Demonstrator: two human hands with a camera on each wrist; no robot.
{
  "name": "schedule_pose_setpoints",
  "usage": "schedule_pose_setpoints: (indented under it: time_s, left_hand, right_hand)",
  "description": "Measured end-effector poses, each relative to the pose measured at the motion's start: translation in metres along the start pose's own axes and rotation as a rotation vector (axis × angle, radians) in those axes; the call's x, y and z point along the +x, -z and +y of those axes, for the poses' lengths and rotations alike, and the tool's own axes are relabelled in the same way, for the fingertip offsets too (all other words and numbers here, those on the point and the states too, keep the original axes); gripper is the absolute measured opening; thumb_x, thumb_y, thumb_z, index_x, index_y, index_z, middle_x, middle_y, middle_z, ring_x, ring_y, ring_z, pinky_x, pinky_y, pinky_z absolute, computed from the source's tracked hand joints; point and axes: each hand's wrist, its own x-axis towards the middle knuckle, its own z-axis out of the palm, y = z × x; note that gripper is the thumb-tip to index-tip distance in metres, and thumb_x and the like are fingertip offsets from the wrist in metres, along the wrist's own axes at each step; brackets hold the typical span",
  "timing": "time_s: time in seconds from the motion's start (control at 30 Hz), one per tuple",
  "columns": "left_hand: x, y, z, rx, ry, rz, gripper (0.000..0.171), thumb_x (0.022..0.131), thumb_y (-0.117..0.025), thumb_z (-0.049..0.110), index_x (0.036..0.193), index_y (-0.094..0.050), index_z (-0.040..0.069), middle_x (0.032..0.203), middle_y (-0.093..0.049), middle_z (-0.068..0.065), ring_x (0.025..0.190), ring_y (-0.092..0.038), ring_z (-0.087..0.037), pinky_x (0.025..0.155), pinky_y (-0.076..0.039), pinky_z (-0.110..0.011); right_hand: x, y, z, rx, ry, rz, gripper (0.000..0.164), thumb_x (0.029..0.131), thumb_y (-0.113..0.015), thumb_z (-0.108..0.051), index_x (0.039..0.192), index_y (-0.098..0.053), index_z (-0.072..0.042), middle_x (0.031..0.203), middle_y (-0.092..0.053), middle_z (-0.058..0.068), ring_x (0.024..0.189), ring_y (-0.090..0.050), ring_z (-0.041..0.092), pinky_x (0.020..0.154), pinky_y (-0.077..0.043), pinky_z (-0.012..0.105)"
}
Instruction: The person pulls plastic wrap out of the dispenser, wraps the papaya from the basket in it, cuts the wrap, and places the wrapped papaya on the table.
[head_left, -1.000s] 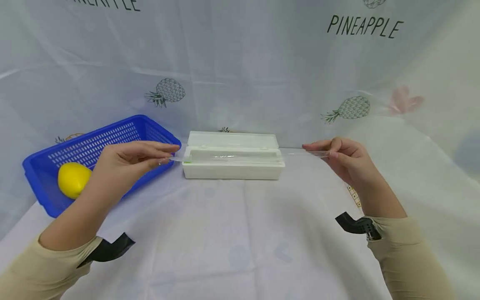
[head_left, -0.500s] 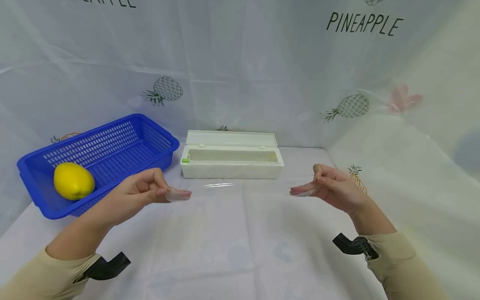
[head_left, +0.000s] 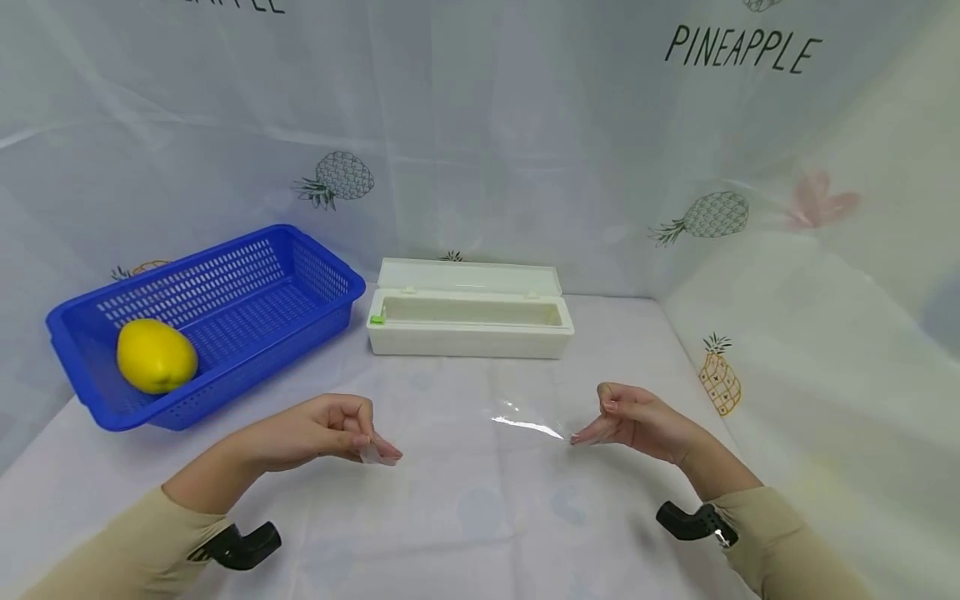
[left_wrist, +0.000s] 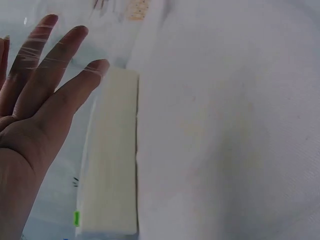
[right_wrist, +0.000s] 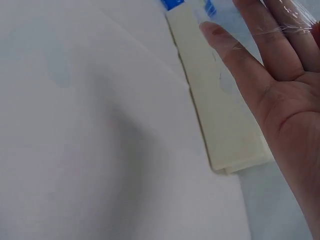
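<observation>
A sheet of clear cling film [head_left: 528, 427] is stretched between both hands above the white cloth, showing mainly by its glints. My left hand [head_left: 315, 437] pinches its left edge between thumb and forefinger, the other fingers extended under it. On the opposite side my right hand [head_left: 645, 425] pinches the film the same way. Both wrist views show film creased across the outstretched fingers; the pinching fingertips are largely outside those views. Beyond the hands stands a white cling film box [head_left: 472, 340], lid [head_left: 468, 275] raised, with a green slider [head_left: 377, 319] at its left end.
A blue plastic basket [head_left: 255, 379] stands at the back left, a yellow fruit [head_left: 156, 357] inside it. White cloth [head_left: 465, 533] covers the table. A pineapple-printed curtain [head_left: 495, 167] rises behind the box and along the right side.
Both hands have come from beside the box toward the person, lower in view, carrying the film between them. The film no longer overlaps the box in the head view.
</observation>
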Motion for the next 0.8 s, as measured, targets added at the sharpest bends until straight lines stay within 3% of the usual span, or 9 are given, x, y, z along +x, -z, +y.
schedule_pose_setpoints:
  time_s: [0.23, 0.4, 0.53, 0.6, 0.8]
  left_hand:
    - [0.001, 0.005, -0.024, -0.006, 0.059, 0.008, 0.015, 0.098, -0.051, -0.001, 0.092, -0.047, -0.014, 0.116, -0.066, -0.022, 0.112, -0.063, -0.028, 0.083, -0.053, -0.032]
    - [0.0, 0.008, -0.036, -0.004, 0.051, -0.014, 0.01, 0.095, -0.054, -0.005, 0.092, -0.053, -0.015, 0.114, -0.066, -0.023, 0.111, -0.063, -0.029, 0.088, -0.052, -0.032]
    - [0.0, 0.009, -0.046, -0.002, 0.051, -0.04, 0.01, 0.092, -0.059, -0.006, 0.094, -0.059, -0.016, 0.11, -0.067, -0.026, 0.109, -0.064, -0.03, 0.09, -0.052, -0.033]
    - [0.001, 0.009, -0.049, -0.003, 0.063, -0.045, 0.012, 0.091, -0.061, -0.006, 0.095, -0.061, -0.018, 0.109, -0.067, -0.026, 0.108, -0.065, -0.03, 0.088, -0.053, -0.032]
    - [0.004, 0.007, -0.056, 0.106, 0.104, -0.02, 0.013, 0.088, -0.067, -0.002, 0.097, -0.071, -0.011, 0.104, -0.07, -0.019, 0.105, -0.066, -0.027, 0.086, -0.054, -0.031]
  right_hand:
    - [0.0, 0.006, 0.028, 0.01, -0.096, 0.087, 0.028, 0.099, -0.017, 0.005, 0.089, -0.039, -0.01, 0.111, -0.068, 0.02, 0.116, -0.059, 0.037, 0.103, -0.042, 0.041]
    - [0.001, 0.009, 0.042, -0.028, -0.132, 0.121, 0.025, 0.097, -0.022, 0.006, 0.083, -0.037, -0.008, 0.106, -0.07, 0.019, 0.115, -0.06, 0.035, 0.103, -0.041, 0.037]
    - [0.001, 0.01, 0.05, -0.081, -0.145, 0.1, 0.017, 0.097, -0.027, 0.009, 0.081, -0.032, 0.005, 0.107, -0.07, 0.019, 0.115, -0.06, 0.03, 0.106, -0.038, 0.033]
    - [0.001, 0.011, 0.053, -0.111, -0.141, 0.073, 0.015, 0.096, -0.029, 0.01, 0.082, -0.03, 0.012, 0.112, -0.067, 0.025, 0.117, -0.059, 0.031, 0.109, -0.035, 0.032]
    - [0.003, 0.01, 0.056, -0.216, -0.145, 0.013, 0.022, 0.098, -0.03, 0.002, 0.078, -0.027, 0.011, 0.112, -0.064, 0.031, 0.117, -0.059, 0.035, 0.109, -0.033, 0.032]
